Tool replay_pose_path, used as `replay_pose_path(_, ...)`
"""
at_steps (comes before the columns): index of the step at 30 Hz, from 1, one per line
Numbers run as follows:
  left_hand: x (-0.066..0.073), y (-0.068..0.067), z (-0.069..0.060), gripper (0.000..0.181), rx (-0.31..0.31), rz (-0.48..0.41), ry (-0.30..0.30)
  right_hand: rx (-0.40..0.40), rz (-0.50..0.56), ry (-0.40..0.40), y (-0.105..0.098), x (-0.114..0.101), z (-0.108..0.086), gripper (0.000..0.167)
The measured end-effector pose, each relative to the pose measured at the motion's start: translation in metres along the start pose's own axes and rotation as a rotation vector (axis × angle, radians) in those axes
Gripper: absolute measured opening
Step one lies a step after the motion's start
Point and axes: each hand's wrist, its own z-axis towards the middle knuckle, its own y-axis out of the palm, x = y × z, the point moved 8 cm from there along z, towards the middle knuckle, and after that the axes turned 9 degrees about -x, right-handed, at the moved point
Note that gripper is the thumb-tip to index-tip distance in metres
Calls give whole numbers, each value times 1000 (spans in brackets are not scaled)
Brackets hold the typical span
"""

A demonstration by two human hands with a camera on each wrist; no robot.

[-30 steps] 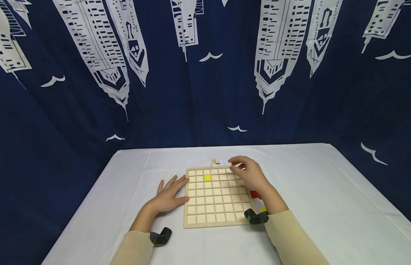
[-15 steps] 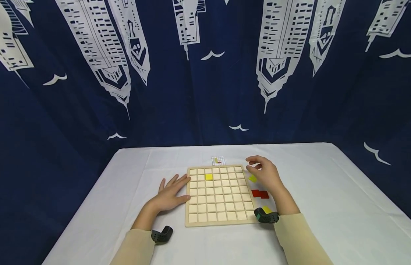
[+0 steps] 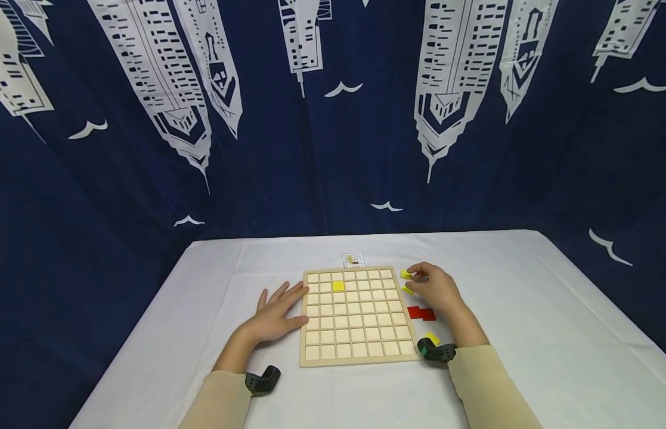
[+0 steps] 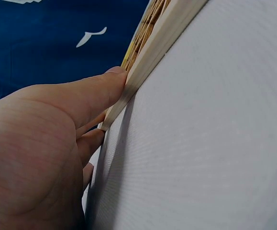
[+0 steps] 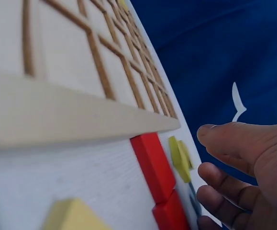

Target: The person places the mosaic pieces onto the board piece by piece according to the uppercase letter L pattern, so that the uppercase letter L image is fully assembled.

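Pale wooden grid board (image 3: 356, 322): seen whole only in head view; sides of thick rectangular red blocks (image 5: 151, 165) clear only in right wrist view. Lying flat between spread left hand (image 3: 273, 319), touching board edge without gripping, and loosely bent right hand (image 3: 437, 291), grasping nothing, just beside small yellow tiles (image 3: 405, 274).

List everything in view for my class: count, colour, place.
Board: one, pale wood, centre of cloth.
Yellow tile: one, yellow, on board, towards its far left.
Loose yellow tiles: three visible, yellow, right of board.
Red tiles: two, red, right of board.
Card: one, white with coloured marks, beyond board.
Cloth: one, white, under board.
Curtain: one, navy with white print, behind.
Wrist cameras: two, black, at the wrists.
Sleeves: two, beige, head view's bottom.
Left hand: one, bare, touching board's left edge.
Right hand: one, bare, near two loose yellow tiles.
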Motion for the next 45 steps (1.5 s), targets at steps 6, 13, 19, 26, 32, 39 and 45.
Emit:
replay_pose_path(6,0,0,-1,67,1,1,6,-29,-12,16,6,6,2,33)
replay_pose_path(13,1,0,0,68,0,-4,1,-38,-31,38,8,11,3,33)
replay_pose_path(19,2,0,0,68,0,-1,-5,-36,-69,27,9,14,5,31)
replay_pose_path(26,0,0,1,68,3,5,-12,-21,-86,7,8,11,4,28)
replay_pose_path(32,1,-1,0,68,7,-5,-4,-24,-87,32,9,9,3,29)
replay_pose_path(39,2,-1,-1,68,8,-18,10,-19,-87,46,8,4,3,32)
replay_pose_path(45,2,-1,-1,68,9,-15,9,-14,-77,10,8,-2,2,31)
